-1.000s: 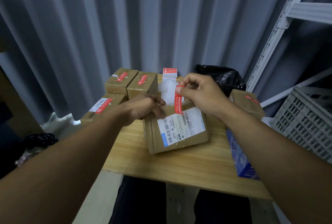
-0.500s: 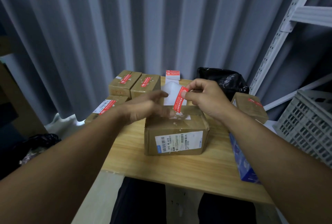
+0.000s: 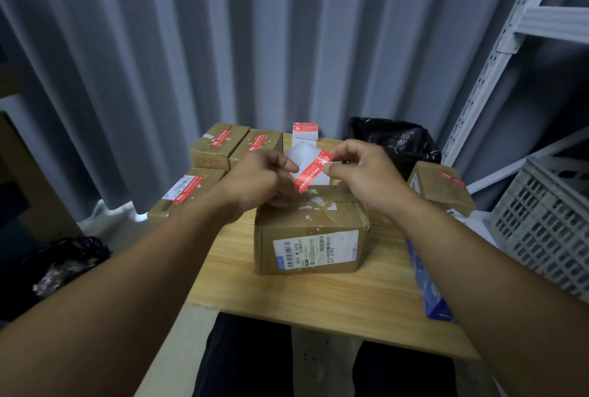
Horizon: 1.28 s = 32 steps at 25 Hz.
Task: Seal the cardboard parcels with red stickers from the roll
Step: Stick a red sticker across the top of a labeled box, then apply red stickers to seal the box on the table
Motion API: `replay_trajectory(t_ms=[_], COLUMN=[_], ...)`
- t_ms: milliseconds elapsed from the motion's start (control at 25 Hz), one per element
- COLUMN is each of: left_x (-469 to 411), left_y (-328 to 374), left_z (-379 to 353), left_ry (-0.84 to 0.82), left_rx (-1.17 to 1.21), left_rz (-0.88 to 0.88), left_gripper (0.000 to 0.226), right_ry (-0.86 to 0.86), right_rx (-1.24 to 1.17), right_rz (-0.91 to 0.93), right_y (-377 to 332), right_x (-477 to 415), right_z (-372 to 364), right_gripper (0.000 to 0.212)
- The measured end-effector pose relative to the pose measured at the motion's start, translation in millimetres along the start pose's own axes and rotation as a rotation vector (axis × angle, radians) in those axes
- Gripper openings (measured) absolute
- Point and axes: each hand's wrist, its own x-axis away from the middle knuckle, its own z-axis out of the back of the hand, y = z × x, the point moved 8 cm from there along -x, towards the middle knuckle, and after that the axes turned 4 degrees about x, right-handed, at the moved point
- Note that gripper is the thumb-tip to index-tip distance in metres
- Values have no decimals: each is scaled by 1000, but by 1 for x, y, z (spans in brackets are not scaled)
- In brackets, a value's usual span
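Far left, on the floor, a black bag (image 3: 70,256). On the wooden table (image 3: 287,297), left edge, a sealed parcel (image 3: 165,207) carries a white barcode label and a red strip with white print that is too small to read. Behind it stand two more sealed parcels (image 3: 220,144), side by side, each with a red strip on top. At the back centre stands the sticker roll (image 3: 306,129), red-topped, its white backing strip (image 3: 301,156) trailing toward us. The left hand (image 3: 255,180) has its fingers curled, thumb and fingertips pinching the lower end of the red sticker (image 3: 314,170). The right hand (image 3: 366,173) pinches the upper end between thumb and forefinger, other fingers folded in. The sticker hangs slanted in the air just above the rear top edge of the central parcel (image 3: 310,218). That parcel's top shows torn white residue. Its front shipping label (image 3: 315,251) shows a barcode and printed lines, and we cannot read them reliably. To the right are another black bag (image 3: 395,141), a right-hand parcel (image 3: 443,187) with a red strip, a blue box (image 3: 430,297), a grey crate (image 3: 548,221) and a white rack (image 3: 510,30).
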Motion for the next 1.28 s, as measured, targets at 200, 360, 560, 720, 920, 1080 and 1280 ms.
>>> replay_trajectory(t_ms=[200, 360, 560, 720, 920, 1080, 1280], left_x=[2, 1, 1, 2, 5, 5, 4], left_y=[4, 7, 5, 1, 0, 1, 0], left_z=[6, 7, 6, 5, 6, 4, 5], left_ry=[80, 63, 40, 29, 19, -23, -12], left_rx=[166, 73, 15, 10, 44, 16, 17], left_rz=[48, 59, 81, 105, 108, 120, 128], left_gripper=[17, 12, 14, 17, 18, 14, 17], right_ry=[97, 155, 110, 81, 55, 25, 5], right_rx=[129, 87, -63, 57, 207, 237, 265], right_rz=[10, 27, 67, 102, 58, 84, 102], right_y=[8, 1, -15, -19, -6, -7, -8], right_x=[0, 2, 1, 4, -3, -2, 0], right_z=[5, 12, 6, 2, 3, 0, -4], right_gripper=[27, 39, 42, 34, 19, 19, 24])
